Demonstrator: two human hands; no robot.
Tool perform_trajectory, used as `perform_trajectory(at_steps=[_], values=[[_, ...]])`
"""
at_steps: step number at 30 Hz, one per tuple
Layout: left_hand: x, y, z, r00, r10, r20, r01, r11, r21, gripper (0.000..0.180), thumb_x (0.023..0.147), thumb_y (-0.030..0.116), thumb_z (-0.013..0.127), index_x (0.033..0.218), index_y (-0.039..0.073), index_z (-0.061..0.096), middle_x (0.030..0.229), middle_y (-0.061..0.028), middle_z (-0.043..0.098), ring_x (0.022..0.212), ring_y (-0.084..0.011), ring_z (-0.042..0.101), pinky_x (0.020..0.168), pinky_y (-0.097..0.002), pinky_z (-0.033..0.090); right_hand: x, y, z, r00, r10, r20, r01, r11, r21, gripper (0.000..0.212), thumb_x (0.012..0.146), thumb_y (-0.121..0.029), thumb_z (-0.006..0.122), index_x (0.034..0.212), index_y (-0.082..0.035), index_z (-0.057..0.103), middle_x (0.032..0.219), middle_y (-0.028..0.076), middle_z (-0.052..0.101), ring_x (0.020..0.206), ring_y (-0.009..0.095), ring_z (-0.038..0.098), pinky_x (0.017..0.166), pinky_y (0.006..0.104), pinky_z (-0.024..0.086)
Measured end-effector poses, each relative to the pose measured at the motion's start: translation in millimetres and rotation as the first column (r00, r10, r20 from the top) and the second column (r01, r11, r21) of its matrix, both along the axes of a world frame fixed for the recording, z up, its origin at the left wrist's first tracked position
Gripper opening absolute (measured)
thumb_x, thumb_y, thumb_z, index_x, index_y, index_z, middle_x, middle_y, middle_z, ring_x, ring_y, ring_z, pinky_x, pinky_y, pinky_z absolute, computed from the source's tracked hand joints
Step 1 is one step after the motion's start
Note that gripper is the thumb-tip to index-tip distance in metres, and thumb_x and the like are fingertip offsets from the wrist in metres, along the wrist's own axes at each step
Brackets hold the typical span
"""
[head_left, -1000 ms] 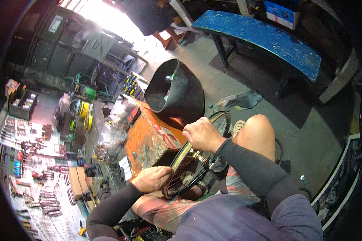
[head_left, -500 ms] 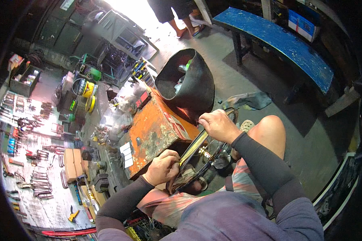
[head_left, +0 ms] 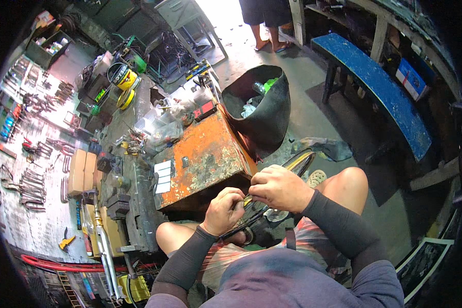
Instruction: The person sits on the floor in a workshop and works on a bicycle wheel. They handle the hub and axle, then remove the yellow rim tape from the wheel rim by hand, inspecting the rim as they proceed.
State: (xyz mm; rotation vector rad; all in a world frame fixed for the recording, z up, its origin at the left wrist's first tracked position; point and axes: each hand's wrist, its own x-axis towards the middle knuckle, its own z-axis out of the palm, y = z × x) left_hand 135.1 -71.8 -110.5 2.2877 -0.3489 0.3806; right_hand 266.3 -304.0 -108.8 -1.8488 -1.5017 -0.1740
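Observation:
A thin black bicycle tire [head_left: 302, 160] with a yellowish inner side runs slantwise over my lap, between my knees. My left hand [head_left: 224, 211] pinches its near side, with thumb and fingers bent together. Close beside it, my right hand [head_left: 279, 189] grips the same stretch of tire, knuckles up. Only a short piece of yellowish edge shows between the two hands. The fingertips are partly hidden, and the tire's lower part disappears beneath my hands and wrists.
An orange, paint-worn box [head_left: 205, 154] stands just ahead, with a black rubber bin [head_left: 272, 118] behind it. A blue bench [head_left: 374, 87] is at right. Hand tools lie on a pale board [head_left: 46, 210] at left, beside a vise [head_left: 119, 205]. A person's legs [head_left: 266, 33] show at the back.
My hands have come close together along the tire; the right moved nearer and the left moved right. The tire has tilted with them. The whole view has shifted.

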Motion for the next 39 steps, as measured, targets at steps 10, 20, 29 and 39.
perform_trajectory(at_steps=[10, 20, 29, 39], values=[[9, 11, -2, 0.999, 0.033, -0.007, -0.033, 0.997, -0.063, 0.013, 0.089, -0.005, 0.076, 0.099, 0.0, 0.07, 0.106, -0.0173, 0.076, 0.095, -0.0348, 0.076, 0.082, -0.041, 0.063, 34, 39, 43, 0.887, 0.345, 0.306, -0.178, 0.869, -0.463, 0.013, 0.092, -0.025, 0.074, 0.091, -0.014, 0.08, 0.1, 0.006, 0.08, 0.094, 0.027, 0.08, 0.085, 0.0417, 0.061], [4, 19, 4, 0.998, 0.051, -0.041, -0.055, 0.995, -0.089, 0.023, 0.087, -0.003, 0.082, 0.109, -0.002, 0.074, 0.108, -0.0176, 0.078, 0.095, -0.0326, 0.078, 0.086, -0.0408, 0.063, 9, 50, 28, 0.86, 0.221, 0.459, -0.071, 0.944, -0.321, 0.016, 0.093, -0.026, 0.072, 0.095, -0.011, 0.079, 0.096, 0.006, 0.073, 0.09, 0.024, 0.077, 0.075, 0.0403, 0.063], [9, 20, 30, 0.951, 0.142, -0.274, -0.148, 0.989, -0.002, 0.025, 0.093, 0.013, 0.088, 0.115, 0.0, 0.084, 0.102, -0.0201, 0.083, 0.091, -0.0306, 0.082, 0.084, -0.0395, 0.063, 12, 50, 19, 0.886, 0.208, 0.415, -0.076, 0.947, -0.313, 0.018, 0.097, -0.029, 0.07, 0.098, -0.011, 0.074, 0.098, 0.006, 0.071, 0.091, 0.025, 0.077, 0.075, 0.0402, 0.064], [12, 10, 39, 0.968, 0.208, -0.142, -0.107, 0.849, 0.517, 0.012, 0.088, 0.011, 0.076, 0.097, 0.004, 0.074, 0.092, -0.0211, 0.078, 0.089, -0.043, 0.078, 0.081, -0.0525, 0.063, 1, 49, 20, 0.939, 0.117, 0.324, -0.044, 0.974, -0.224, 0.016, 0.096, -0.023, 0.069, 0.1, -0.007, 0.069, 0.098, 0.009, 0.071, 0.091, 0.028, 0.076, 0.079, 0.0425, 0.063]])
